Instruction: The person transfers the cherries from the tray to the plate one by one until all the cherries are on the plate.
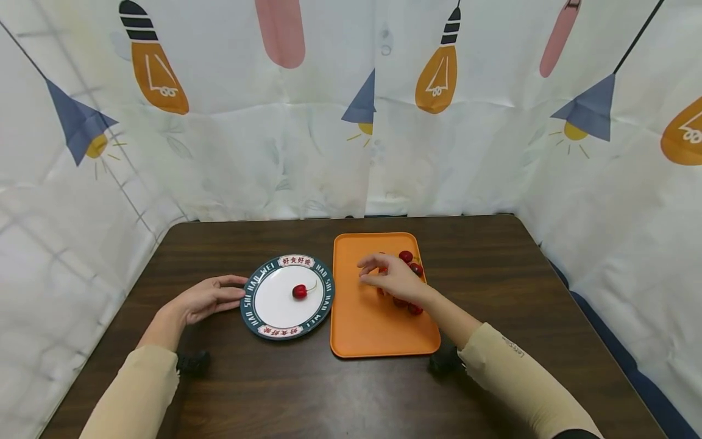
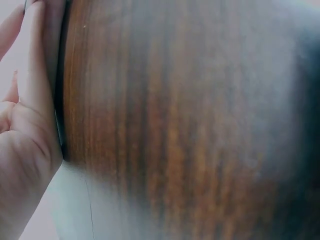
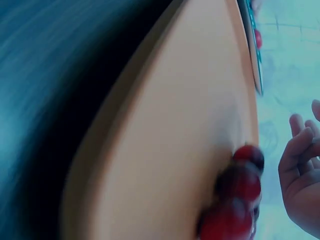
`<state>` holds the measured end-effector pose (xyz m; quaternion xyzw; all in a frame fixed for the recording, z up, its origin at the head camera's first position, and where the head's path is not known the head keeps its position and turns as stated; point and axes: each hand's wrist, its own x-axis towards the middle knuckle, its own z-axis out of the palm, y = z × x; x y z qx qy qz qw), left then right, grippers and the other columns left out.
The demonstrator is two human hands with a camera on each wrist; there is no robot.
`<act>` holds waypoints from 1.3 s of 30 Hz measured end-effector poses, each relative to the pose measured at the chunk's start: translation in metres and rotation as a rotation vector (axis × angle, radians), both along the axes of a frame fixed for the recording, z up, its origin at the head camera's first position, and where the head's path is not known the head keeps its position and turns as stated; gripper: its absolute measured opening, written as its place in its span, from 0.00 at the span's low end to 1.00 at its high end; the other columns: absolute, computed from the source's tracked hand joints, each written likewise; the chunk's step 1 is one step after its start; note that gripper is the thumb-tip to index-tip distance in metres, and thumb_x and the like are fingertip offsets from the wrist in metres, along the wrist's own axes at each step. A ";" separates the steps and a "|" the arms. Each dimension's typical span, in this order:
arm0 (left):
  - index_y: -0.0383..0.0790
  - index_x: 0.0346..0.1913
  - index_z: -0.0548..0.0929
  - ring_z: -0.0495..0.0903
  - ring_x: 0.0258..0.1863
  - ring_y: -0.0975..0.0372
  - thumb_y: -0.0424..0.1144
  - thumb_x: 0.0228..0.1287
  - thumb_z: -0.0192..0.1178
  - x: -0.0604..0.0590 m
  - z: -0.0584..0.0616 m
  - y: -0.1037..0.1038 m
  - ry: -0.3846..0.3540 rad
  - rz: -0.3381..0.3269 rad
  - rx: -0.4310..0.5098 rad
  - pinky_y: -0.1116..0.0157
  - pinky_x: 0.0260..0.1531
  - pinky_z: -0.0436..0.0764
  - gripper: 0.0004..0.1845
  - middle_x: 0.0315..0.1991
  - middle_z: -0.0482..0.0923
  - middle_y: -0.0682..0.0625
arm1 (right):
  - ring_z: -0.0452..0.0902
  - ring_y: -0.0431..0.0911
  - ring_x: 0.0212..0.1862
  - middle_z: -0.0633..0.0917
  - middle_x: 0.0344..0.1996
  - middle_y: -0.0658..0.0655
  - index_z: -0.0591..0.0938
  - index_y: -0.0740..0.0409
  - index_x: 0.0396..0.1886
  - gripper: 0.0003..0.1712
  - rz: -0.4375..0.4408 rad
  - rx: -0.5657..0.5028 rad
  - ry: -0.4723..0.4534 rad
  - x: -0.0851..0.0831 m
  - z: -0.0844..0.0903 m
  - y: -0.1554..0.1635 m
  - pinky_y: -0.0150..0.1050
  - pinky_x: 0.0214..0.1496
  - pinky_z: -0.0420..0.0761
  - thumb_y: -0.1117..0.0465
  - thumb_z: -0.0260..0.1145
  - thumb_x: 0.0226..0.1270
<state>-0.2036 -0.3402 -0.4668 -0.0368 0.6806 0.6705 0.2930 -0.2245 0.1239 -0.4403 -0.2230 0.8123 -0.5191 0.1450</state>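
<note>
A round white plate (image 1: 280, 305) with a dark green lettered rim lies left of centre, bearing one red cherry (image 1: 299, 291) with a stem. At the plate's left edge, my left hand (image 1: 211, 299) touches the rim with extended fingers. Over the orange tray (image 1: 356, 332) hovers my right hand (image 1: 397, 280), its fingers loosely bent and no object seen between them. Several dark red cherries (image 1: 406, 256) lie along the tray's right side, some partly hidden by that hand. The right wrist view shows a row of cherries (image 3: 240, 182) below the raised hand.
Plate and tray stand side by side on a dark brown wooden table (image 1: 263, 390). A white curtain (image 1: 241, 164) printed with lamps and bulbs hangs behind the table and at both sides.
</note>
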 end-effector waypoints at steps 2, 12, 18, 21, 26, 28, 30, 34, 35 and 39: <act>0.25 0.77 0.56 0.83 0.51 0.61 0.31 0.75 0.61 0.000 -0.001 -0.001 -0.010 0.012 0.003 0.59 0.58 0.81 0.35 0.57 0.77 0.44 | 0.73 0.59 0.23 0.86 0.45 0.55 0.81 0.63 0.61 0.22 -0.005 -0.009 -0.013 0.001 0.000 0.010 0.42 0.24 0.80 0.56 0.69 0.73; 0.26 0.77 0.57 0.83 0.52 0.60 0.32 0.74 0.61 0.001 -0.003 -0.003 0.004 0.011 0.003 0.58 0.58 0.80 0.36 0.58 0.77 0.44 | 0.72 0.57 0.27 0.86 0.43 0.58 0.82 0.61 0.60 0.20 -0.106 -0.030 -0.080 0.003 0.001 0.044 0.37 0.22 0.76 0.57 0.69 0.74; 0.26 0.77 0.57 0.84 0.53 0.60 0.31 0.74 0.61 0.000 -0.004 -0.002 0.006 0.012 0.009 0.58 0.58 0.80 0.35 0.58 0.76 0.44 | 0.69 0.63 0.29 0.83 0.46 0.62 0.77 0.62 0.63 0.22 -0.167 -0.081 -0.122 0.005 -0.004 0.062 0.39 0.23 0.75 0.60 0.68 0.74; 0.26 0.77 0.57 0.84 0.53 0.60 0.31 0.74 0.62 0.000 -0.004 -0.001 0.006 0.016 0.005 0.58 0.58 0.80 0.36 0.58 0.76 0.43 | 0.68 0.59 0.28 0.83 0.46 0.61 0.77 0.63 0.62 0.22 -0.204 -0.075 -0.103 0.005 -0.007 0.070 0.38 0.23 0.73 0.61 0.68 0.74; 0.26 0.77 0.57 0.84 0.53 0.59 0.32 0.74 0.62 0.000 -0.003 -0.001 0.010 0.013 0.001 0.58 0.58 0.80 0.36 0.59 0.76 0.43 | 0.70 0.52 0.29 0.83 0.46 0.60 0.79 0.63 0.59 0.19 -0.267 -0.035 -0.074 0.005 -0.011 0.085 0.39 0.24 0.75 0.63 0.69 0.72; 0.26 0.77 0.57 0.84 0.53 0.59 0.32 0.74 0.62 0.000 -0.003 -0.001 0.010 0.015 -0.002 0.58 0.58 0.80 0.36 0.59 0.76 0.43 | 0.71 0.51 0.27 0.82 0.46 0.61 0.79 0.64 0.59 0.19 -0.283 -0.018 -0.070 0.004 -0.013 0.090 0.40 0.24 0.77 0.63 0.69 0.72; 0.26 0.77 0.58 0.84 0.53 0.59 0.32 0.74 0.62 0.000 -0.003 -0.002 0.011 0.018 -0.002 0.57 0.57 0.81 0.36 0.58 0.76 0.43 | 0.70 0.49 0.25 0.81 0.47 0.61 0.79 0.63 0.59 0.20 -0.304 -0.001 -0.063 0.004 -0.014 0.093 0.39 0.24 0.77 0.62 0.70 0.72; 0.27 0.77 0.59 0.84 0.53 0.59 0.33 0.74 0.63 -0.001 -0.003 -0.003 0.010 0.022 0.002 0.57 0.57 0.81 0.36 0.58 0.77 0.43 | 0.69 0.47 0.21 0.80 0.49 0.63 0.78 0.64 0.60 0.21 -0.330 0.031 -0.037 0.004 -0.015 0.097 0.38 0.24 0.78 0.62 0.70 0.71; 0.27 0.77 0.59 0.84 0.53 0.59 0.33 0.74 0.63 -0.001 -0.003 -0.003 0.009 0.021 0.003 0.57 0.57 0.81 0.36 0.58 0.77 0.44 | 0.69 0.46 0.20 0.80 0.49 0.63 0.78 0.64 0.59 0.21 -0.339 0.039 -0.034 0.004 -0.015 0.097 0.38 0.24 0.78 0.62 0.70 0.71; 0.28 0.77 0.59 0.84 0.53 0.59 0.33 0.74 0.63 -0.001 -0.004 -0.003 0.008 0.018 0.003 0.57 0.57 0.81 0.36 0.58 0.77 0.44 | 0.69 0.47 0.19 0.81 0.50 0.62 0.79 0.62 0.58 0.20 -0.356 0.081 -0.006 0.003 -0.017 0.098 0.39 0.24 0.79 0.62 0.71 0.71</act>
